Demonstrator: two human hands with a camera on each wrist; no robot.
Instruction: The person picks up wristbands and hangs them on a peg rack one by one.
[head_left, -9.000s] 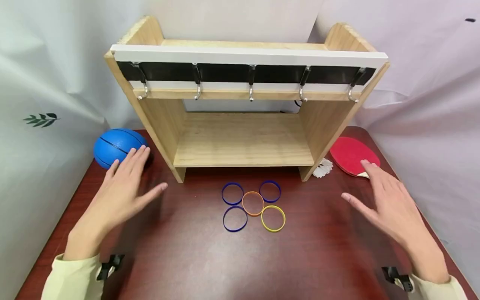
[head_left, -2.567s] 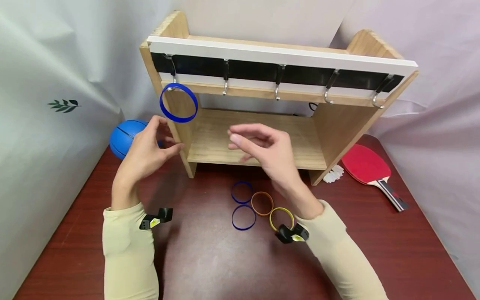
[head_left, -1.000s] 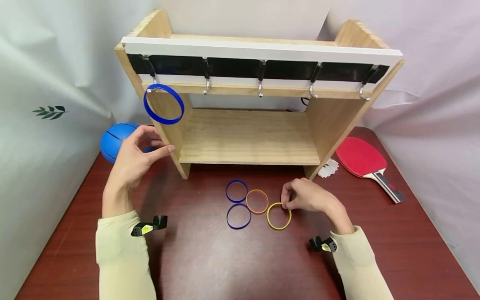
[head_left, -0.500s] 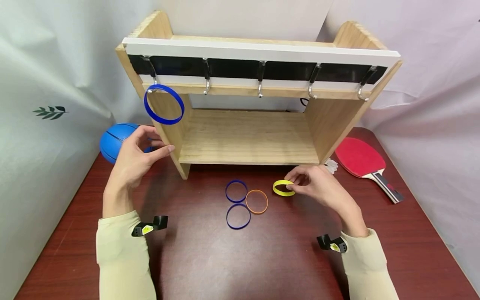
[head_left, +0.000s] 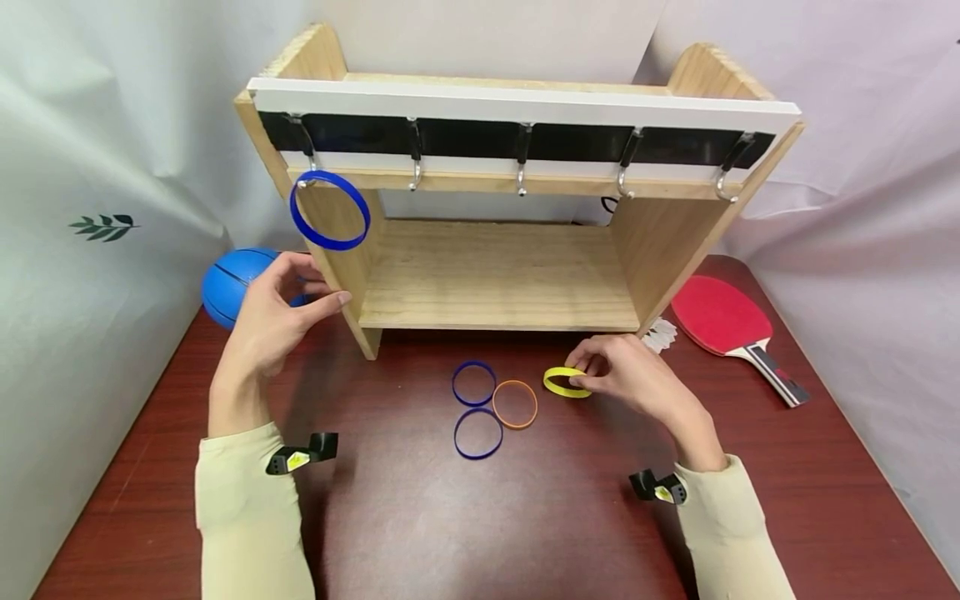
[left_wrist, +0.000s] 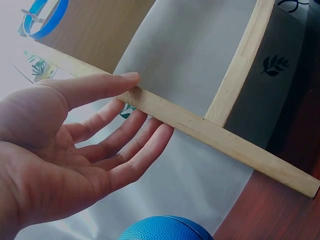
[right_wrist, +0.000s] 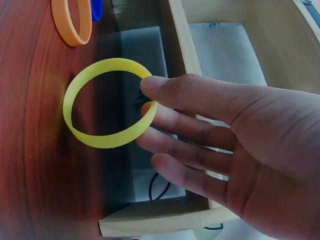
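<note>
My right hand (head_left: 637,375) pinches a yellow silicone wristband (right_wrist: 105,141) between thumb and fingertips, the band tilted, near the front foot of the wooden shelf (head_left: 498,304). In the right wrist view the band stands out from the fingertips. My left hand (head_left: 273,321) grips the left side panel (left_wrist: 185,119) of the shelf, thumb at its front edge and fingers along its outer face. A blue wristband (head_left: 335,245) hangs from the leftmost hook (head_left: 310,158). Two more blue wristbands lie on the table, one farther back (head_left: 473,362), one nearer (head_left: 477,457), beside an orange wristband (head_left: 515,427).
Several hooks without bands line the black-and-white rail (head_left: 465,140) on the shelf front. A blue ball (head_left: 225,283) lies left of the shelf. On the right are a red table tennis bat (head_left: 720,315) and a white shuttlecock (head_left: 660,335).
One blue wristband has gone from the table onto the leftmost hook. My left hand has come to the side panel. My right hand has picked up the yellow wristband and tilted it.
</note>
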